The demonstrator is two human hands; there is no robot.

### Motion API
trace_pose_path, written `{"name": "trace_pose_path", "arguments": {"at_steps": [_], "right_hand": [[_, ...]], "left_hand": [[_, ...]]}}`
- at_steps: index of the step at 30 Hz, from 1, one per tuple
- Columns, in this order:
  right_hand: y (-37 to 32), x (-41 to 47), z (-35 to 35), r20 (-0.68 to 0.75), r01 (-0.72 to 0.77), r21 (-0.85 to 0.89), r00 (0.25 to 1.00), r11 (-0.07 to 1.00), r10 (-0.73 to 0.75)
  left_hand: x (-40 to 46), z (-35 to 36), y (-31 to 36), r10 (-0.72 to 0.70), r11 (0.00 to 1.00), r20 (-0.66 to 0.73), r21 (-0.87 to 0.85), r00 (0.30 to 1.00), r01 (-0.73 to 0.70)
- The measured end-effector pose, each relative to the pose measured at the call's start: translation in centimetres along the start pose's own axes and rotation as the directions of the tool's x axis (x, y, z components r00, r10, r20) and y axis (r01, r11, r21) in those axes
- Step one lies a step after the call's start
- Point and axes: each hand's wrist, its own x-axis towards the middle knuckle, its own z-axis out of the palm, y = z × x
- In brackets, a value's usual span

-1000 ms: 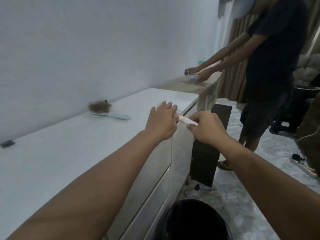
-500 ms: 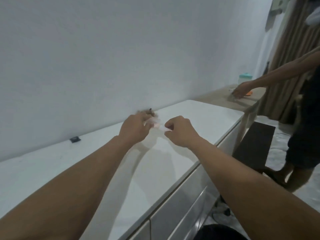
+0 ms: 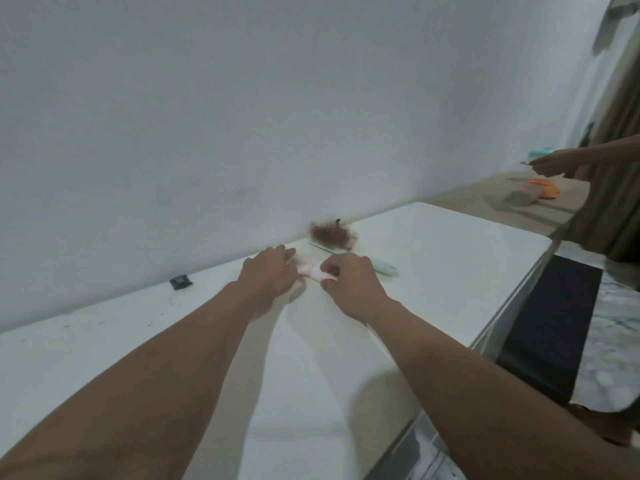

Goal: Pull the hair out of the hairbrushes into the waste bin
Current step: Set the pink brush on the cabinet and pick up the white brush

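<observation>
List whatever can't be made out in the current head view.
- Pink hairbrush: mostly covered by the left hand and right hand; any hair on it can't be judged.
- Mint hairbrush: head buried under the brown hair clump, handle partly behind the right hand.
- Waste bin: out of frame.
- Small black object: too small to identify.

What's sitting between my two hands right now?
In the head view, a small pink hairbrush spans the gap: the left hand covers its bristle end, and the right hand grips its handle.
</observation>
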Motion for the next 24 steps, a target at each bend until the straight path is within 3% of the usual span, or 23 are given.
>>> {"name": "trace_pose_path", "arguments": {"at_steps": [8,13,18,24], "right_hand": [[0.0,1.6,0.8,-0.022,-0.010,-0.023,1.000,1.000,0.009],[1.0,3.6,-1.1,-0.254,-0.179,-0.076,0.955,0.981,0.155],[3.0,4.9,-2.2,-0.125,-0.257,-0.293,0.965,0.921,0.230],[4.4,5.1,-2.5,-0.045,-0.224,-0.193,0.975,0.955,0.219]], "left_hand": [[1.7,0.3,-0.5,-0.003,0.999,-0.048,-0.045,0.999,0.001],[2.2,0.9,-0.5,0.031,0.999,-0.115,-0.025,0.993,-0.035],[2.6,1.2,0.2,0.095,0.995,-0.157,0.008,0.983,-0.095],[2.9,1.8,0.8,0.085,0.996,-0.168,-0.026,0.982,-0.090]]}}
